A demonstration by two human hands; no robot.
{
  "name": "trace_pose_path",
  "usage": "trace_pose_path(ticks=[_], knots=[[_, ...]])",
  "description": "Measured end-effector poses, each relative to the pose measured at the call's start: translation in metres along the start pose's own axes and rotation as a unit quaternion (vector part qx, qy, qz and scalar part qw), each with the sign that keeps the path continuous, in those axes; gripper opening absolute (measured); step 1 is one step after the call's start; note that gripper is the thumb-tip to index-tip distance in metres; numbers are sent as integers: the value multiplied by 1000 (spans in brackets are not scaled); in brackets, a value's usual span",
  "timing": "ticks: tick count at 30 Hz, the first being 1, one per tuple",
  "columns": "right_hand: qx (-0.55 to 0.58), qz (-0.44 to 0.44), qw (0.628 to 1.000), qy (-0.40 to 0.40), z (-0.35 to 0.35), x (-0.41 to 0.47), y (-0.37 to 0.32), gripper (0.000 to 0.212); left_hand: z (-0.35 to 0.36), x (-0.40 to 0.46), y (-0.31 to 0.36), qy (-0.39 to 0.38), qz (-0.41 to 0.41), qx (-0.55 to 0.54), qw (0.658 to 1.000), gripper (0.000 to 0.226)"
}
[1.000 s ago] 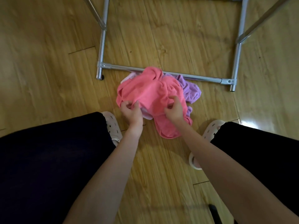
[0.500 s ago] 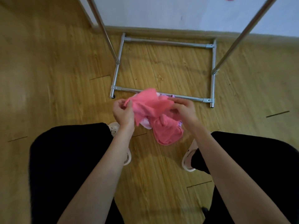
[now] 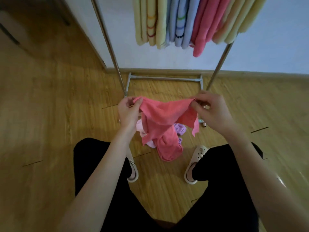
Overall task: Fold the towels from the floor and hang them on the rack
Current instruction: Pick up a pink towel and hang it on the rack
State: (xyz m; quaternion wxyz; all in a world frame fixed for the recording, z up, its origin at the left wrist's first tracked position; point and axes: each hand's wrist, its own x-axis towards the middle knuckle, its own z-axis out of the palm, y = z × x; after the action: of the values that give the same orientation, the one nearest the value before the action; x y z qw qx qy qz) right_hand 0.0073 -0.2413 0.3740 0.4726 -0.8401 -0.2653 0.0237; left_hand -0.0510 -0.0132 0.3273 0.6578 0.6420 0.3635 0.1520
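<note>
A pink towel (image 3: 164, 113) hangs stretched between my two hands above the floor. My left hand (image 3: 128, 111) pinches its left top corner and my right hand (image 3: 210, 109) pinches the right top corner. Its lower part sags down toward a small pile on the floor, where a purple towel (image 3: 179, 128) and a pale pink towel (image 3: 140, 128) lie, partly hidden behind it. The metal rack (image 3: 164, 78) stands in front of me against the wall. Several folded towels (image 3: 184, 22), yellow, blue and pink, hang from its top.
My two feet in pale clogs (image 3: 195, 163) stand either side of the pile on the wooden floor. The rack's slanted poles (image 3: 108, 42) rise left and right. A small object (image 3: 202, 122) lies on the floor by the rack's right foot.
Both hands rose from the floor pile with the pink towel and moved apart, spreading its top edge. The view lifted, so the hung towels came into sight.
</note>
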Motion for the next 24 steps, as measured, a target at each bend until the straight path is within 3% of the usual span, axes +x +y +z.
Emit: trace_pose_path(ticks=[4, 8, 15, 18, 21, 24], knots=[[43, -23, 999, 18, -17, -2, -37, 24, -5, -16, 29, -33, 34, 10, 999, 6], [92, -33, 995, 23, -23, 0, -71, 26, -10, -33, 59, -121, 68, 26, 990, 12], [100, -67, 993, 19, -10, 9, -98, 31, -26, -70, 98, -317, 193, 4, 929, 23], [98, -68, 993, 4, -7, 10, -103, 23, -22, -78, 103, -339, 216, 42, 915, 26], [111, -63, 992, -7, -9, 8, -109, 21, -20, -83, 105, -329, 228, 66, 914, 12], [90, -57, 994, -5, -14, 5, -111, 24, -22, -87, 112, -316, 185, -2, 930, 10]])
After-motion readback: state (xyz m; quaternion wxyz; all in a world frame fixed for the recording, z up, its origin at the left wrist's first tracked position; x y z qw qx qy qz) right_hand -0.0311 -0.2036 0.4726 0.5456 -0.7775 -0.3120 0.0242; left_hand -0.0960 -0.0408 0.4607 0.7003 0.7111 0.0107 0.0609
